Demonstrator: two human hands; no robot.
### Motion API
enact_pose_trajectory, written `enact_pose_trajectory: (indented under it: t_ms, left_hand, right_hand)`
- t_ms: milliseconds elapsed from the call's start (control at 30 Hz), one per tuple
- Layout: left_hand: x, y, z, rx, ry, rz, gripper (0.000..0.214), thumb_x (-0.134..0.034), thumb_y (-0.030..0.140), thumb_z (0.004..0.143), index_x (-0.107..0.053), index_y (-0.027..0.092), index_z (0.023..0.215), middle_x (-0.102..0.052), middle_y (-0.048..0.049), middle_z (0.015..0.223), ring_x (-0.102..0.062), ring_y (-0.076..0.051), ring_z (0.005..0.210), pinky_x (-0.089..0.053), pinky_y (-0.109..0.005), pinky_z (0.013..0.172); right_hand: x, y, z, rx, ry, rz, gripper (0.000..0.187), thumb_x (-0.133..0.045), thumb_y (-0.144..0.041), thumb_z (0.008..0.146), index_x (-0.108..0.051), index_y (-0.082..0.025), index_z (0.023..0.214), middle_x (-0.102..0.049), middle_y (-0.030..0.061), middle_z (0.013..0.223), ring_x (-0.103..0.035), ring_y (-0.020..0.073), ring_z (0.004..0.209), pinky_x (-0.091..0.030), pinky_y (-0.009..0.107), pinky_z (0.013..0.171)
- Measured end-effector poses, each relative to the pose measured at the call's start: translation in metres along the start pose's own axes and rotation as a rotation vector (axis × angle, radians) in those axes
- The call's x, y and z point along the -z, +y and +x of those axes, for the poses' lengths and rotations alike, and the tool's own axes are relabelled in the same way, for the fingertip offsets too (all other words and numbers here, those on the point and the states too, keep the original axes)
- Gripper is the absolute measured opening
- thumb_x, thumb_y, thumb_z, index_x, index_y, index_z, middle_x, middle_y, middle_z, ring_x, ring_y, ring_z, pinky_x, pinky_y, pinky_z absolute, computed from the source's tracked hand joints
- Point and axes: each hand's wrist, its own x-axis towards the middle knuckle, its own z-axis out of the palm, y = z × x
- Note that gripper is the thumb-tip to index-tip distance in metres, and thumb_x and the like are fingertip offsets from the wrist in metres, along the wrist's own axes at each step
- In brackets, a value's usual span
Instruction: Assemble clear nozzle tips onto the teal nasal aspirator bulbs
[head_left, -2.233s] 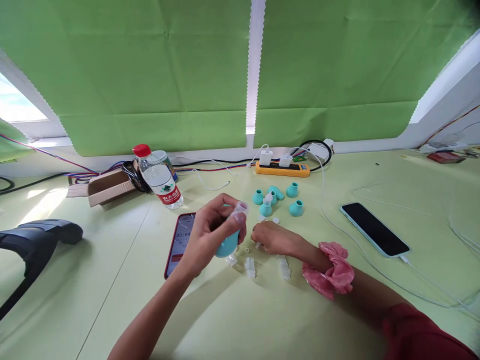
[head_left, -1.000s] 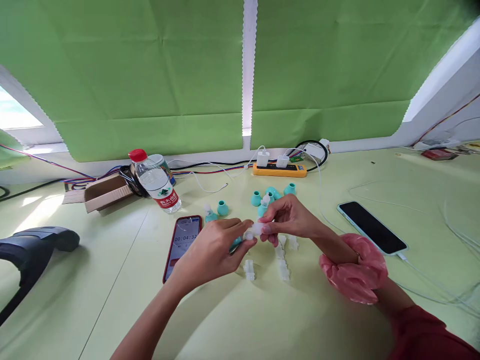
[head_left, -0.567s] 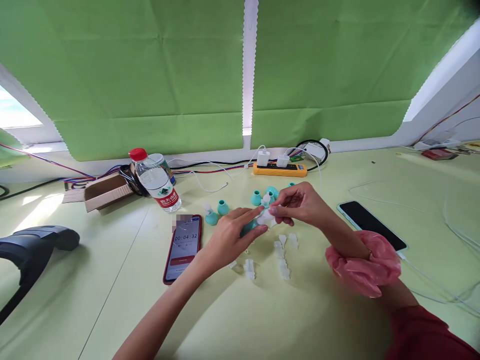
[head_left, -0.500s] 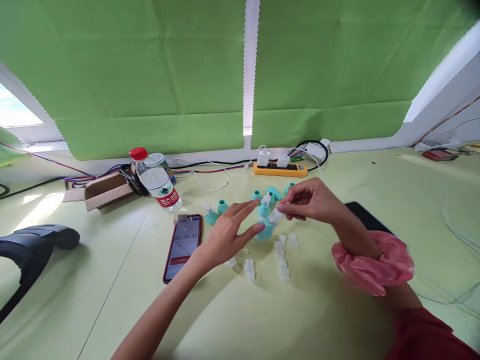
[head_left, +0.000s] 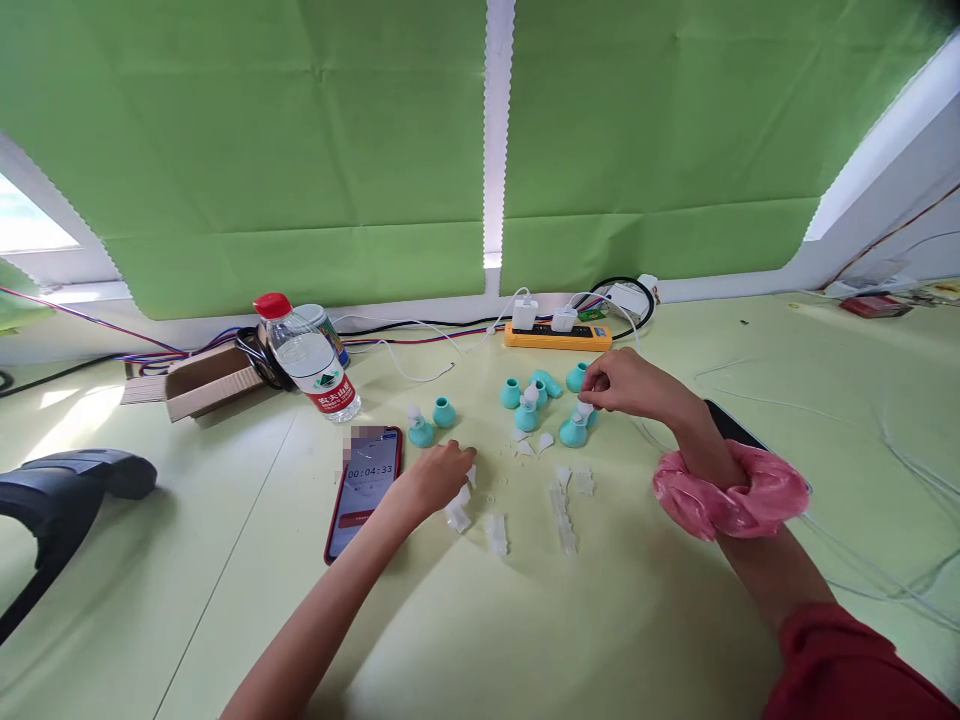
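My right hand (head_left: 626,385) is closed in a pinch at the translucent white tip (head_left: 583,411) of a teal bulb (head_left: 574,431), which stands on the table. My left hand (head_left: 442,474) is down at the table with its fingers curled, beside some clear plastic pieces (head_left: 458,514). Whatever lies under its fingertips is hidden. Between the hands, another teal bulb with a white tip (head_left: 526,415) stands near several open-necked teal bulbs (head_left: 510,393). To the left are a tipped bulb (head_left: 421,430) and an open one (head_left: 444,412).
Clear plastic strips (head_left: 561,515) and small white scraps (head_left: 523,446) lie in front. A phone (head_left: 365,495) showing a timer and a water bottle (head_left: 315,360) are at left. Behind sit a yellow power strip (head_left: 559,337) with cables and a cardboard box (head_left: 214,380).
My right hand has moved right with the bulb, now set upright on the table. My left hand has left the bulb, moving left and down to the clear pieces, fingers curling.
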Motion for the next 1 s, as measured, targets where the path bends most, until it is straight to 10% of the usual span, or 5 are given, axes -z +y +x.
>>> enact_pose_trajectory:
  t_ms: [233, 400, 600, 1000]
  left_hand:
    - [-0.012, -0.003, 0.013, -0.021, 0.001, 0.060, 0.024, -0.037, 0.002, 0.076, -0.056, 0.011, 0.087, -0.056, -0.0124, 0.084, -0.059, -0.021, 0.072, -0.045, -0.029, 0.058]
    - [-0.017, -0.007, 0.022, -0.031, 0.048, 0.039, 0.020, -0.036, 0.016, 0.083, -0.053, 0.012, 0.093, -0.055, -0.0099, 0.081, -0.059, -0.020, 0.072, -0.044, -0.028, 0.057]
    - [-0.013, -0.004, 0.021, -0.010, 0.099, 0.025, 0.024, -0.044, 0.019, 0.081, -0.051, 0.013, 0.102, -0.052, -0.0122, 0.091, -0.058, -0.023, 0.079, -0.045, -0.030, 0.061]
    - [-0.008, 0.000, 0.018, -0.122, 0.082, -0.033, 0.022, -0.049, 0.015, 0.074, -0.060, 0.018, 0.093, -0.052, -0.0081, 0.086, -0.053, -0.021, 0.082, -0.043, -0.029, 0.065]
  right_hand:
    - [0.012, -0.020, -0.026, 0.017, 0.157, -0.106, 0.022, -0.053, -0.032, 0.070, -0.064, -0.015, 0.080, -0.061, 0.0019, 0.057, -0.053, 0.0137, 0.053, -0.034, 0.023, 0.050]
    - [-0.020, -0.047, -0.028, 0.328, -0.071, -0.183, 0.019, -0.051, -0.024, 0.075, -0.061, -0.016, 0.089, -0.063, 0.0064, 0.073, -0.057, 0.0174, 0.067, -0.037, 0.025, 0.059]
    - [-0.075, -0.063, -0.007, 0.324, -0.231, -0.397, 0.020, -0.051, -0.008, 0.072, -0.055, -0.012, 0.091, -0.061, 0.0118, 0.078, -0.060, 0.0238, 0.073, -0.037, 0.026, 0.054]
    - [-0.084, -0.052, 0.006, 0.332, -0.214, -0.354, 0.021, -0.047, -0.006, 0.072, -0.056, -0.013, 0.089, -0.060, 0.0109, 0.079, -0.058, 0.0215, 0.074, -0.033, 0.024, 0.054]
